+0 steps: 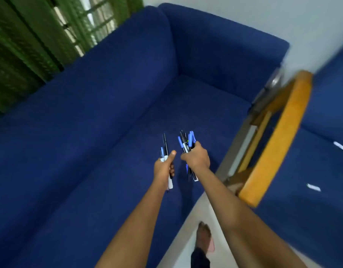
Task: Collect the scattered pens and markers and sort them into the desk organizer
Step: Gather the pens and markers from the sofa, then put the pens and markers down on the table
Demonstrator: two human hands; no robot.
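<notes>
Both my hands are stretched out over the seat of a blue sofa [89, 117]. My left hand [164, 167] is closed around a small bunch of pens and markers [165, 147], black and blue ones with white barrels sticking out below the fist. My right hand [195, 158] grips a thicker bundle of pens and markers [186, 142] with blue and black caps pointing away from me. Two white pen-like items lie on a second blue sofa at the right, one [342, 147] farther and one [313, 187] nearer. No desk organizer is in view.
A wooden side table [277, 138] with an orange-yellow rim stands between the two sofas. Green curtains [21, 45] hang behind the sofa at upper left. My bare foot [203, 236] stands on the pale floor below my right arm.
</notes>
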